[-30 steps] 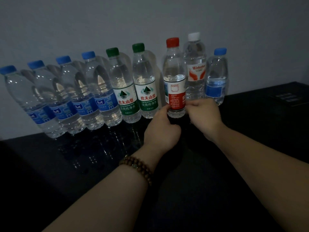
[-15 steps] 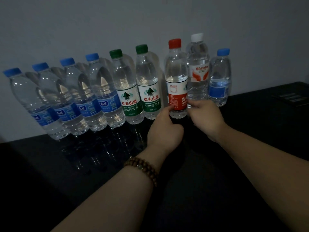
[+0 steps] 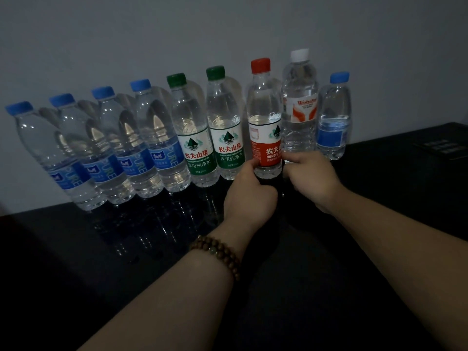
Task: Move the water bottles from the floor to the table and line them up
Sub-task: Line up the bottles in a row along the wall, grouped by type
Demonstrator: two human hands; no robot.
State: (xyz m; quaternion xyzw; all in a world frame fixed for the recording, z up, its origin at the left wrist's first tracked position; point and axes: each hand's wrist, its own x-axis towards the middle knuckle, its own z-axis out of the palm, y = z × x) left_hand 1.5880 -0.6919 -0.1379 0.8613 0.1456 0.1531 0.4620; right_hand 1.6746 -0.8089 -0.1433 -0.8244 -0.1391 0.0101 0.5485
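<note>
1. Red-cap bottle (image 3: pixel 264 117): upright at the far edge of the tabletop (image 3: pixel 76 262), right of the middle. It stands in the row between the green-cap bottles (image 3: pixel 222 138) and the white-cap bottle (image 3: pixel 300 97). The label is turned partly away, so its text is cut off at the right.
2. Left hand (image 3: pixel 249 196): fingers curled, thumb tip pressed on the lower left of the red label, holding the red-cap bottle low. The other fingertips are hidden behind the back of the hand.
3. Right hand (image 3: pixel 311 178): curled in at the bottle's lower right, gripping it there with the fingertips hidden. It also covers the white-cap bottle's base, so I can't tell if it touches that one.
4. The red-cap bottle's base shows between the hands, with dark below it. It's unclear whether it sits flat on the tabletop.
5. Blue-cap bottles (image 3: pixel 149 138): four along the far edge toward the far left corner, packed close. They look slanted in the wide lens and overlap, so their labels are partly hidden.
6. Small bottle (image 3: pixel 333 122): right end of the row, just beside the white-cap bottle, with a blue cap and a blurred label.
7. Bracelet (image 3: pixel 217 252): beads on the left wrist.
8. Marks (image 3: pixel 440 145): faint, near the far right corner, unreadable.
9. Wall (image 3: pixel 228 26): grey, right behind the row.
10. It's very dim. The tabletop's near edge is out of frame, and both forearms are cut off.
</note>
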